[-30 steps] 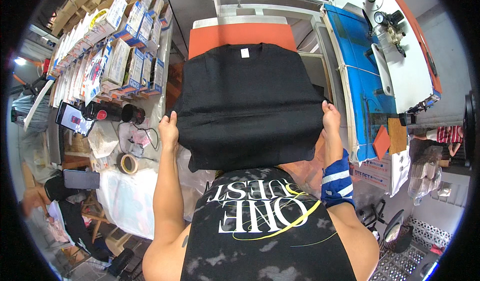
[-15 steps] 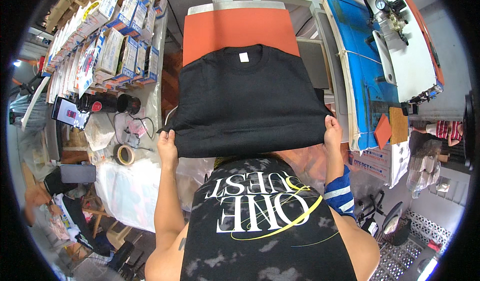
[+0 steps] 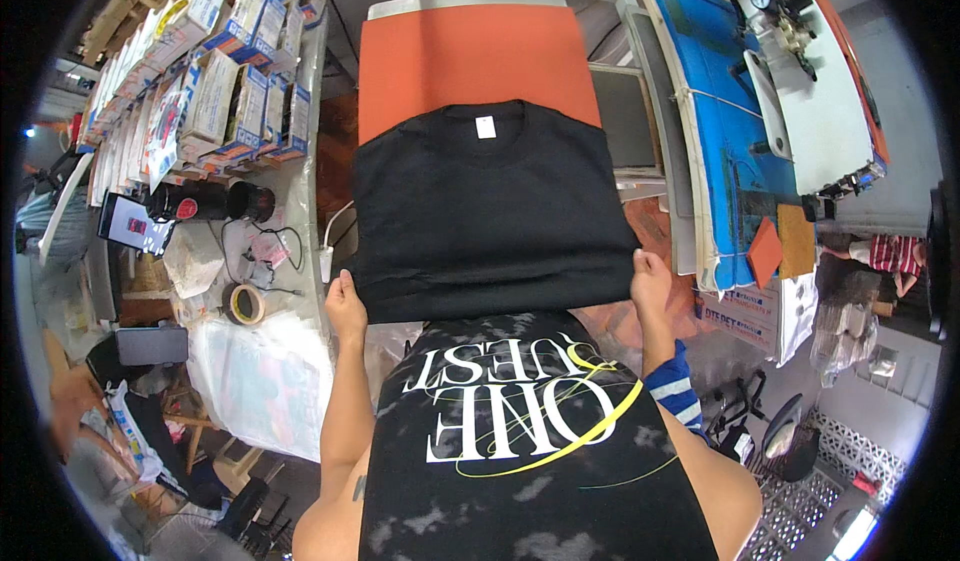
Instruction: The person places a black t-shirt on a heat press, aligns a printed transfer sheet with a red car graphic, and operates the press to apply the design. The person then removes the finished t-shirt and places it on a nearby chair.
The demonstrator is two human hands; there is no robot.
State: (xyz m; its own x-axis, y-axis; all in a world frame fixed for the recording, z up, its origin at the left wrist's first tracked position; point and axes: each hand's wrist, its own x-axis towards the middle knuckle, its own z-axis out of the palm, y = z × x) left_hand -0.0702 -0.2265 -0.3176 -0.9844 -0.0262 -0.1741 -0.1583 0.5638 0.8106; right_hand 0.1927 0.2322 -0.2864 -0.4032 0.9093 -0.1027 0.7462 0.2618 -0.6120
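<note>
- In the head view, the black cloth T-shirt [image 3: 490, 211] was spread between the two hands, its neckline pointing away from the person and a small white rectangular label [image 3: 485, 127] showing inside the collar.
- The left hand [image 3: 347, 306] was closed on the shirt's left edge at its near corner, thumb uppermost.
- The right hand [image 3: 651, 279] pinched the opposite edge near the right corner, set slightly farther from the person than the left hand.
- Most of the shirt lay beyond the hands; only a narrow strip of its near edge reached closer to the person, just beside the printed black sleeveless top [image 3: 520, 441].
- Between the hands the cloth sagged into crosswise creases, while the part by the collar looked smoother.
- The shirt's far end overlapped the flat orange-red rectangular board [image 3: 475, 56], whose farther part showed past the collar.
- Left of the left hand, well apart from the shirt, the beige roll of tape [image 3: 245, 304] sat on the tabletop [image 3: 297, 186], near the clear plastic sheet [image 3: 262, 381].
- Right of the right hand, apart from it, stood the long blue-covered slab [image 3: 715, 151] with pale edges.
</note>
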